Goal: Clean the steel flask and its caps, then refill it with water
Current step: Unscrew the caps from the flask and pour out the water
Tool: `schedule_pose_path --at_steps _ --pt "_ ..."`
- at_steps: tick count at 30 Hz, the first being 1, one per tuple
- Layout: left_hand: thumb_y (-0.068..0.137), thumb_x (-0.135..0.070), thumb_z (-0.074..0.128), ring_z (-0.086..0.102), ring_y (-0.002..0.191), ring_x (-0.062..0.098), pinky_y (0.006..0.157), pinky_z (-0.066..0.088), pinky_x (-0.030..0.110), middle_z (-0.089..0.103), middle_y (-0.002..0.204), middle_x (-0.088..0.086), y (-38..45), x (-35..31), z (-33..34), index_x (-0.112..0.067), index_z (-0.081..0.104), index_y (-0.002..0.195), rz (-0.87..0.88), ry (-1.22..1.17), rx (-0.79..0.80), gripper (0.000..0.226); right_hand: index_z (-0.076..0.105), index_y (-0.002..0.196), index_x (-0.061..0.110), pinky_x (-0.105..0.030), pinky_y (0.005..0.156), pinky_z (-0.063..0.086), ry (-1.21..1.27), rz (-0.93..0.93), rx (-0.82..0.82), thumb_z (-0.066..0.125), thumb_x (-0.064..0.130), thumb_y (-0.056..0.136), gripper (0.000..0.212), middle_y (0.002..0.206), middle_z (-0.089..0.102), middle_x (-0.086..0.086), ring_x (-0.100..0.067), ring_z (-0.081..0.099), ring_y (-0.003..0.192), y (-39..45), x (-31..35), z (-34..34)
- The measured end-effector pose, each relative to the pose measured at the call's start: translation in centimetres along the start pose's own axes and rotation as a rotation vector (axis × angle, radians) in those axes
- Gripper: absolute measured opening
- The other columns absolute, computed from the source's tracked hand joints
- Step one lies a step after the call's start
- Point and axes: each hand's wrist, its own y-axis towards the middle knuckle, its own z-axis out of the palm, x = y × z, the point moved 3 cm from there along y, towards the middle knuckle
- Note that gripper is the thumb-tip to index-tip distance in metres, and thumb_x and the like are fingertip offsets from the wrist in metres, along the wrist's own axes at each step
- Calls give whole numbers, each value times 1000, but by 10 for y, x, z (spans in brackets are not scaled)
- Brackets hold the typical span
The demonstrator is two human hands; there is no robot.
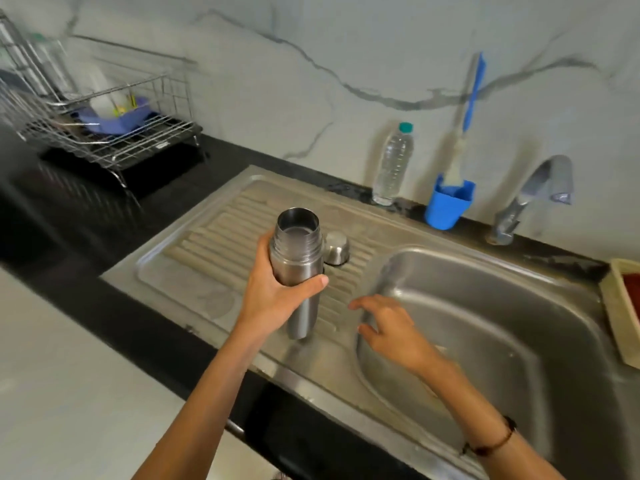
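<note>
My left hand (277,292) grips the steel flask (298,261) around its upper body and holds it upright over the ribbed drainboard (214,244). The flask's mouth is uncovered and its threaded neck shows. A rounded steel cap (336,250) stands on the drainboard just behind and to the right of the flask. My right hand (388,327) hovers with relaxed, spread fingers over the left rim of the sink basin (485,306), holding nothing.
A tap (530,199) rises behind the basin. A blue cup (446,209) with a bottle brush (464,126) and a clear plastic water bottle (393,164) stand against the wall. A wire dish rack (104,129) sits at far left; a cream tray (620,306) at right.
</note>
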Motion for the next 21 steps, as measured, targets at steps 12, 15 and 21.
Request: schedule_pose_path --at_steps 12,15,21 --pt "62 -13 86 57 101 -8 81 45 13 59 112 -20 17 28 -26 -37 39 125 25 -6 70 82 58 122 14 -25 97 34 -37 76 12 55 11 88 34 122 58 -6 -23 50 116 26 9 12" --pt "63 -15 86 56 102 -8 82 45 13 58 114 -21 18 29 -28 -37 37 127 27 -21 88 84 59 121 15 -26 95 36 -41 83 -4 55 11 88 33 120 59 -6 -23 51 114 28 9 9" --pt "59 -26 87 57 107 -5 87 47 19 56 117 -21 14 35 -30 -45 33 125 29 -55 136 86 56 125 15 -23 96 34 -61 53 12 53 12 90 35 124 57 -5 -21 50 117 28 10 9"
